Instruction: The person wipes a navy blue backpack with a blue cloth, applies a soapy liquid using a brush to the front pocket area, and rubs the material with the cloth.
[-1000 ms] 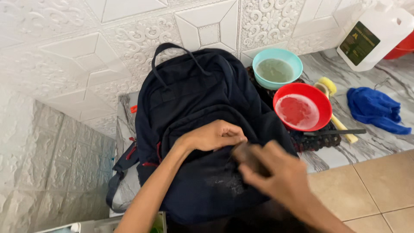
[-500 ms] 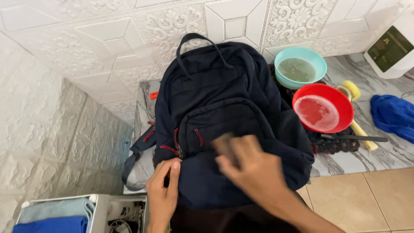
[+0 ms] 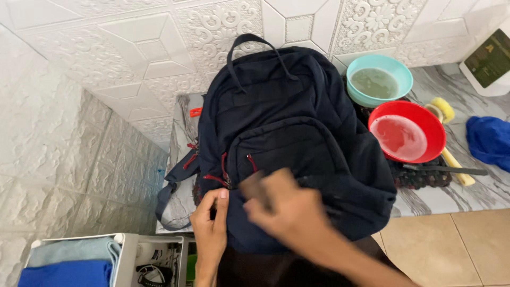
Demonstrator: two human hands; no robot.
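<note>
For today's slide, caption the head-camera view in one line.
Left hand grips a navy backpack while the blurred right hand rests on its front pocket, beside red and teal bowls.
</note>
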